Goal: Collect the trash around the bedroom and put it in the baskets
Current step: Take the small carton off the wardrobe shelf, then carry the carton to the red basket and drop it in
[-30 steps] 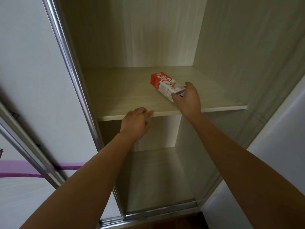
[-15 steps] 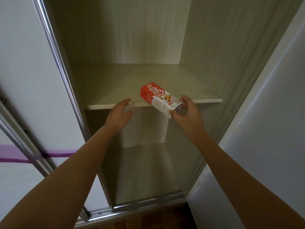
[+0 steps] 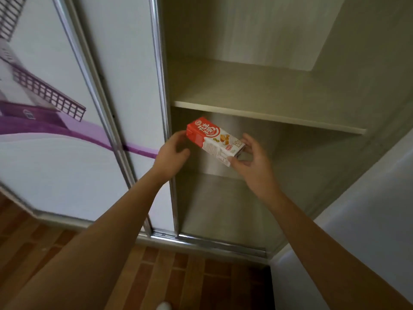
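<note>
Nearest, the brick-patterned floor [image 3: 183, 278]. Above it, 2 hands meet at the red-and-white carton [image 3: 214, 139]: the right hand [image 3: 252, 162] pinches its lower end, the left hand [image 3: 172, 153] is spread wide, fingertips at the red top. The collecting step is underway — carrying to a basket, unseen here, comes next. Behind, the wardrobe shelf [image 3: 257, 113] — the carton lay there 1 second ago.

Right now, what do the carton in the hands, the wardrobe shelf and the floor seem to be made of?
Carton: looks like coated paperboard, with glossy red and white print and sharp folded edges.
Wardrobe shelf: likely laminated board, matte pale wood grain with a plain light front edge; solid wood cannot be ruled out.
Floor: reddish-brown wood-look planks in short staggered strips, slight sheen; real wood or laminate is unclear.
</note>
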The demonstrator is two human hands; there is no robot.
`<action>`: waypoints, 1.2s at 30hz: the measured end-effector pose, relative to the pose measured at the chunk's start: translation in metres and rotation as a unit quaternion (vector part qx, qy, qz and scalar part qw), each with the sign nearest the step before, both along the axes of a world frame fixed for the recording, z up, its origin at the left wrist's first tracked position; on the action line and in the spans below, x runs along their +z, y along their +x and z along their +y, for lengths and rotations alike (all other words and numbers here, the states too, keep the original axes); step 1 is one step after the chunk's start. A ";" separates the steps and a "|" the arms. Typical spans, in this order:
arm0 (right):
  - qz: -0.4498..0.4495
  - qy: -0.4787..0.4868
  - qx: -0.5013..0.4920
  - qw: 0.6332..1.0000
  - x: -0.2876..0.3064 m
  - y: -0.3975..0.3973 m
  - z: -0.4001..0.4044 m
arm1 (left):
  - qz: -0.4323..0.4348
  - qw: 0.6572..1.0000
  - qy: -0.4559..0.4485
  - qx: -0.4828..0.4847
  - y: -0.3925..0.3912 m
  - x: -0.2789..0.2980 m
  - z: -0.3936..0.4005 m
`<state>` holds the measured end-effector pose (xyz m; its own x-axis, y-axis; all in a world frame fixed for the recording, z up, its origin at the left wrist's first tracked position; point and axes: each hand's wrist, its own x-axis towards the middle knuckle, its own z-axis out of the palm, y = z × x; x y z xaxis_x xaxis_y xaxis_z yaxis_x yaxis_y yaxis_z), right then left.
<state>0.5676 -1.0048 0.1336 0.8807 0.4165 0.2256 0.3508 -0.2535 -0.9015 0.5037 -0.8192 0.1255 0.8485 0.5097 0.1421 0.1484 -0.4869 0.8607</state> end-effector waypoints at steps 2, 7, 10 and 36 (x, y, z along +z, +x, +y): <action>0.012 -0.006 0.045 0.999 -0.007 -0.009 0.016 | 0.014 0.999 -0.002 0.047 -0.024 -0.004 0.009; 0.024 -0.035 0.171 0.984 -0.022 -0.036 0.067 | 0.040 0.987 -0.012 0.152 -0.089 -0.014 0.043; 0.035 -0.025 0.234 0.971 -0.027 -0.056 0.103 | 0.055 0.978 -0.018 0.201 -0.129 -0.020 0.066; -0.040 -0.096 0.565 0.818 -0.048 -0.301 0.379 | 0.064 0.845 -0.050 0.529 -0.449 -0.049 0.212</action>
